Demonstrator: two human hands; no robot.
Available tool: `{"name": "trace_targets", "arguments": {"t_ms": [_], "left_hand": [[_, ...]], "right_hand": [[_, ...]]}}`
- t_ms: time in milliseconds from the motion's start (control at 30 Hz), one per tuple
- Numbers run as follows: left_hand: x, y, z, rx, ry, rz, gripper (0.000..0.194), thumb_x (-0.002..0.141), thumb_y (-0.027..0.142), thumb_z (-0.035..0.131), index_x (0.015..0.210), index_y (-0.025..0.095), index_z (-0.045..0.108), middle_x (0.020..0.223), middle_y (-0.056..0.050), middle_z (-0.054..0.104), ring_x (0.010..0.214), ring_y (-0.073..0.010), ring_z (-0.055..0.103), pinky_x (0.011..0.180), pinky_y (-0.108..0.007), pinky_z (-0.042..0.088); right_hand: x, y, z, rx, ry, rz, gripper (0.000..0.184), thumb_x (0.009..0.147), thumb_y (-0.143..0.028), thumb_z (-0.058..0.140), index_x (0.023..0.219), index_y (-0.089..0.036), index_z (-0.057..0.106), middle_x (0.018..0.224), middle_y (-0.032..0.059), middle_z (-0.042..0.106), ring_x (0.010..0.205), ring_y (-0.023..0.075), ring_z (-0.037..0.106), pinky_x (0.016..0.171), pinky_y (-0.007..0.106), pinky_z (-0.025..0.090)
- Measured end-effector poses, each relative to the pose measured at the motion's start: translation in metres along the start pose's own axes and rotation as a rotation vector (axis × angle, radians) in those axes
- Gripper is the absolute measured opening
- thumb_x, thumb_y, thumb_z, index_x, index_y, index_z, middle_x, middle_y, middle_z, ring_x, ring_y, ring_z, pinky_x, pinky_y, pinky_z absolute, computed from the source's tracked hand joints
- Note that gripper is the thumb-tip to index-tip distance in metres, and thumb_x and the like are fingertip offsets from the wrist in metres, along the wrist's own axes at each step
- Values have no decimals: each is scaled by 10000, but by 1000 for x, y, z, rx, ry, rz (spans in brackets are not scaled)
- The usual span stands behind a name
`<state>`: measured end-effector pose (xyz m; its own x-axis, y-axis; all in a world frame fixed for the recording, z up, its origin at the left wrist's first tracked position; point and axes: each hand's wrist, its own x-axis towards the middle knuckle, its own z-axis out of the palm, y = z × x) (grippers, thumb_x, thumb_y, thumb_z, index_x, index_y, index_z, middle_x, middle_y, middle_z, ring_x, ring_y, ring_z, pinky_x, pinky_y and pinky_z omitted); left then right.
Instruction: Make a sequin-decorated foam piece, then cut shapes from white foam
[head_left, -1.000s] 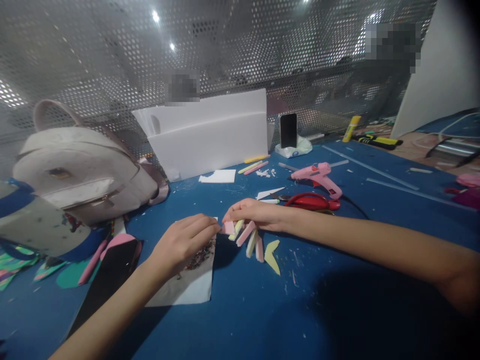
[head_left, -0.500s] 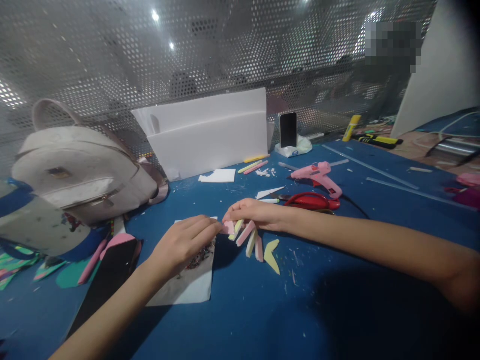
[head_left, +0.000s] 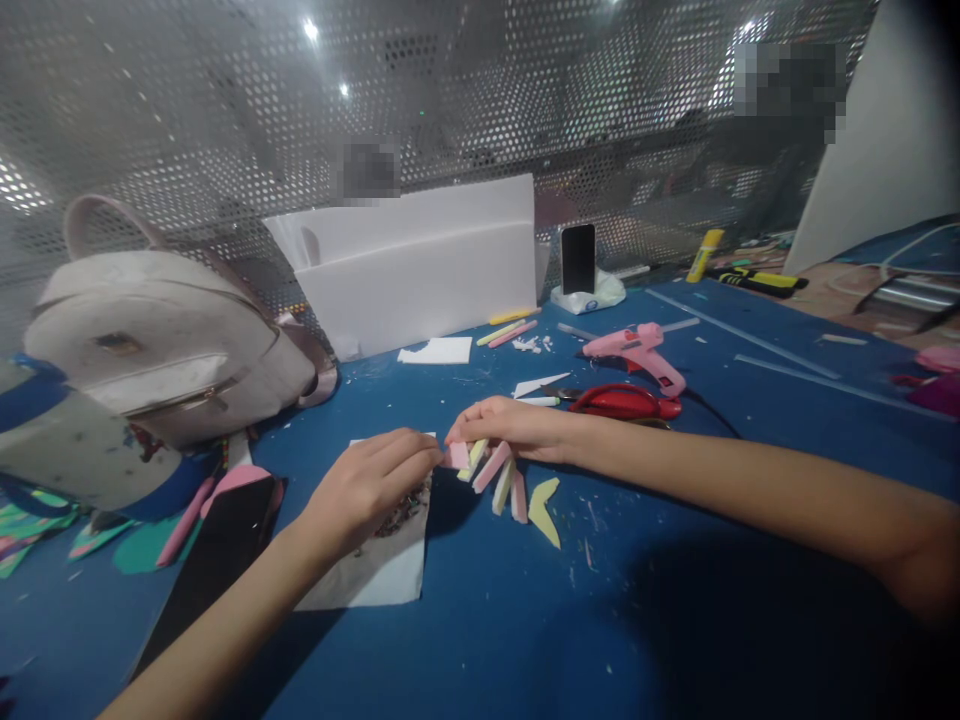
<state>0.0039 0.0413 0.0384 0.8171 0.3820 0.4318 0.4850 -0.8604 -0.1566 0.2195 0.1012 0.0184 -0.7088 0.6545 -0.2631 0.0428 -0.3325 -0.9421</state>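
Note:
A row of pink and pale yellow foam strips (head_left: 491,467) hangs between my hands above the blue table. My left hand (head_left: 379,480) pinches the pink piece at its left end. From behind, my right hand (head_left: 502,425) has its fingers closed on the same row near its upper side. A yellow V-shaped foam piece (head_left: 545,512) lies on the table just right of the strips. Beneath my left hand is a white sheet (head_left: 390,580) with dark bits on it, partly covered by the hand.
A pink glue gun (head_left: 637,352) and red-handled scissors (head_left: 622,402) lie beyond my right forearm. White foam boards (head_left: 420,275) stand at the back, beside a propped phone (head_left: 577,260). At left are a backpack (head_left: 157,330) and a dark phone-like slab (head_left: 217,560).
Hardly anything differs. Both hands stay in place, holding the foam strips.

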Motion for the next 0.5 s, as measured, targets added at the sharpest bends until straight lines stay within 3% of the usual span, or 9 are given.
{"name": "trace_targets", "arguments": {"t_ms": [500], "left_hand": [[-3, 1, 8, -57, 1, -26, 182, 940, 66, 431, 1047, 117, 568, 987, -119, 664, 900, -215, 634, 708, -328, 528]], "right_hand": [[6, 10, -7, -15, -42, -37, 161, 748, -276, 694, 798, -129, 653, 703, 19, 638, 564, 77, 583, 488, 156, 464]]}}
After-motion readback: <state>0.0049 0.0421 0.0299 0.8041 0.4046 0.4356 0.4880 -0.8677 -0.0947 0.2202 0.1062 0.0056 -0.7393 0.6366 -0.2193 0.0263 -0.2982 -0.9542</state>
